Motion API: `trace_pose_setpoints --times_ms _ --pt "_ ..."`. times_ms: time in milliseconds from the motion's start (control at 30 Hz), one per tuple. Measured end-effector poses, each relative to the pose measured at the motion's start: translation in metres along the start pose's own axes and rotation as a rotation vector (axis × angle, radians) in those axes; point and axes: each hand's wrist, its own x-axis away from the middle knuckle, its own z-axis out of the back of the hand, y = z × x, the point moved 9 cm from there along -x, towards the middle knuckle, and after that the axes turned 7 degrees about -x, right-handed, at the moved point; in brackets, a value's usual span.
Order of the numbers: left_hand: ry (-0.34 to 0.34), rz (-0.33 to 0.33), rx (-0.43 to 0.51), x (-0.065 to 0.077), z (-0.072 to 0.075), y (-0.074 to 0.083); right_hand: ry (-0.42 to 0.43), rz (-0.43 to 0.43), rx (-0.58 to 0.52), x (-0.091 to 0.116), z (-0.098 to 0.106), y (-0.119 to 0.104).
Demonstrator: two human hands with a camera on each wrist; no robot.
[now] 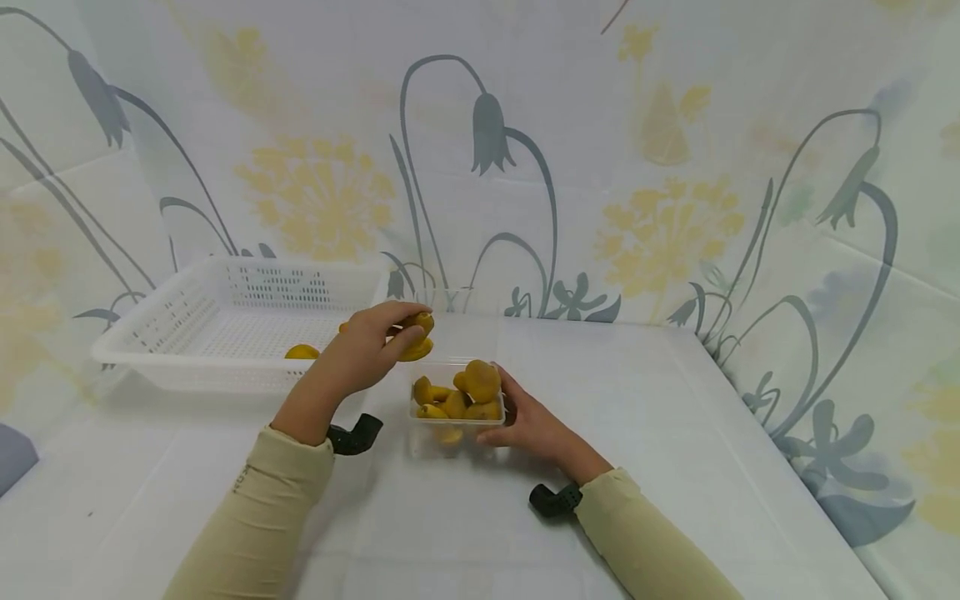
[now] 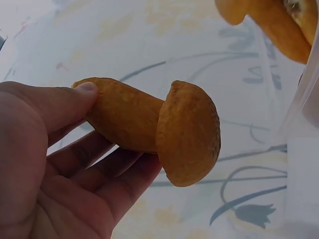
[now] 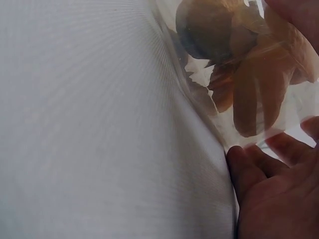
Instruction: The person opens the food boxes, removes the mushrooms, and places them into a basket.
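Observation:
My left hand (image 1: 360,350) pinches a yellow-brown mushroom (image 2: 188,134) by its stem, the rounded cap pointing away from the palm. In the head view this hand hovers above and left of a clear plastic box (image 1: 461,422). Several more mushrooms (image 1: 456,404) fill the box, some rising above its rim. With thumb in front and fingers behind, my right hand (image 1: 531,425) grips the box at its right side. Through the clear wall in the right wrist view, mushrooms (image 3: 259,94) show close to the fingertips (image 3: 239,158).
To the left stands a white perforated plastic basket (image 1: 217,367) with a yellow mushroom (image 1: 302,352) near its front edge. A clear upright lid (image 1: 468,321) rises behind the box. White cloth (image 1: 637,400) covers the table, and a flower-patterned sheet (image 1: 562,83) hangs behind.

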Motion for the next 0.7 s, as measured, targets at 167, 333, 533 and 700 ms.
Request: trace_pose_setpoints --times_ms 167,333,533,700 --pt "0.032 0.054 0.019 0.002 0.013 -0.010 -0.017 0.024 -0.008 0.000 0.000 0.000" --pt "0.073 0.092 0.038 0.006 0.026 -0.021 -0.023 0.026 -0.012 0.000 0.000 0.001" --pt "0.114 0.130 0.031 0.010 0.040 -0.037 -0.019 0.011 -0.017 0.001 0.000 0.000" --pt "0.149 0.152 0.042 0.013 0.047 -0.048 -0.014 0.011 -0.017 0.001 0.000 -0.001"
